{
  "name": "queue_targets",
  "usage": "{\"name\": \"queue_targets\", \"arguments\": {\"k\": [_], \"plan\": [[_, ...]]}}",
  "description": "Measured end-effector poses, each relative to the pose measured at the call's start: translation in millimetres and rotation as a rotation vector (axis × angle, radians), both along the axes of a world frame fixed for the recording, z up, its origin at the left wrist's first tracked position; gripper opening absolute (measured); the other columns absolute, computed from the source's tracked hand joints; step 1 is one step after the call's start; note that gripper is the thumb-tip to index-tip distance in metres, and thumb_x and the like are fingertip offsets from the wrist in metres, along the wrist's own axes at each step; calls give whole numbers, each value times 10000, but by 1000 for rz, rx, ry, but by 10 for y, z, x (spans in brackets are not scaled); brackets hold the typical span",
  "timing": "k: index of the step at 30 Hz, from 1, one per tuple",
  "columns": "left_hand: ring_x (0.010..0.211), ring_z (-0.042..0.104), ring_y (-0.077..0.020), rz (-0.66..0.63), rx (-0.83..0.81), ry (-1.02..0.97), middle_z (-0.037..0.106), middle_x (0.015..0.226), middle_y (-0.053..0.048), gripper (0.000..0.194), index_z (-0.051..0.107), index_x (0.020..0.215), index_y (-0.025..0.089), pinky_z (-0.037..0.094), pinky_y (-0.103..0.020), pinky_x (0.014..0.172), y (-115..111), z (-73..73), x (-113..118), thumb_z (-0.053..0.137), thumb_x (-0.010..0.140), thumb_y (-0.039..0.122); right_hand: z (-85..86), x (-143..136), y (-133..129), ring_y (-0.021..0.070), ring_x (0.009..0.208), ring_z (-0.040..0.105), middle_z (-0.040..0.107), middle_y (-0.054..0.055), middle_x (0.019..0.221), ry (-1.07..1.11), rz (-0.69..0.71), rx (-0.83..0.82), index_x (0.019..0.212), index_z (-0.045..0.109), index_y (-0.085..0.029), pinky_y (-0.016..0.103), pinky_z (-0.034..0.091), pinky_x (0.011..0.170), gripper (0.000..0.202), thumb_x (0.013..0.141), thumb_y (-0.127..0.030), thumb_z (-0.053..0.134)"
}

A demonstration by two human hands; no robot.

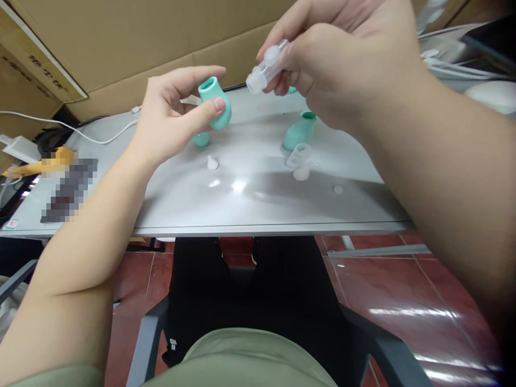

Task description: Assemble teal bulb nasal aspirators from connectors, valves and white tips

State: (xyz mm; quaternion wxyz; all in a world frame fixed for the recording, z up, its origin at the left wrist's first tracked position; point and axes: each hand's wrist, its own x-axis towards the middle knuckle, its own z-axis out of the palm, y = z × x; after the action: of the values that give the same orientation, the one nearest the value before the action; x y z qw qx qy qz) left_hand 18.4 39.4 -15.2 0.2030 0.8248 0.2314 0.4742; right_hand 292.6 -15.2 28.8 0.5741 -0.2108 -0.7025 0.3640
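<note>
Between the thumb and fingers of my left hand (173, 113) is a teal bulb (220, 110), its open mouth tilted up. My right hand (334, 64) pinches a clear plastic piece (266, 67) to the right of that bulb, the two apart. Another teal bulb (298, 133) stands on the table below my right hand, with a clear plastic part (299, 156) and a whitish round piece (301, 173) in front of it. A small white cone-shaped piece (212, 163) lies below my left hand. Part of a further teal piece (201, 139) shows beneath my left hand.
Cardboard (161, 37) stands behind the grey table (250, 212). A white cable (97, 141), a white plug (24, 149) and a yellow item (60, 157) are at the left. A small translucent disc (337, 190) lies near the front edge. Cables and a dark object (494, 40) occupy the right.
</note>
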Motion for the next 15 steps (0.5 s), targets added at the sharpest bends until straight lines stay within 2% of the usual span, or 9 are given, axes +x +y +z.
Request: {"name": "queue_targets", "arguments": {"k": [4,7,9,15], "plan": [[741,732,-192,11,-33,8,822,1098,-28,660,824,1397,394,682,-403,583,5,-68,-8,985,847,722,-23,-27,-15,82,619,643,731,-20,711,-7,11,-26,759,794,-193,220,511,584,87,739,-132,735],[708,684,-176,-10,51,-20,815,1059,-21,782,807,1420,410,631,-382,543,44,-136,-12,960,783,838,-30,-54,-34,62,633,647,734,-47,727,-2,14,-18,793,779,-173,202,524,611,126,782,-109,671],[729,674,-174,22,137,-12,822,1059,-29,802,827,1398,386,597,-357,549,41,-135,-24,947,766,866,-38,-77,-47,46,636,652,729,-70,720,-13,12,-1,809,761,-151,181,516,608,153,806,-75,629],[692,634,-166,139,334,55,790,893,-35,479,888,1062,298,462,-311,515,-173,-22,34,949,820,706,-65,-126,-108,33,701,727,790,-81,826,-100,19,9,921,743,-104,150,583,657,94,867,-28,739]]}}
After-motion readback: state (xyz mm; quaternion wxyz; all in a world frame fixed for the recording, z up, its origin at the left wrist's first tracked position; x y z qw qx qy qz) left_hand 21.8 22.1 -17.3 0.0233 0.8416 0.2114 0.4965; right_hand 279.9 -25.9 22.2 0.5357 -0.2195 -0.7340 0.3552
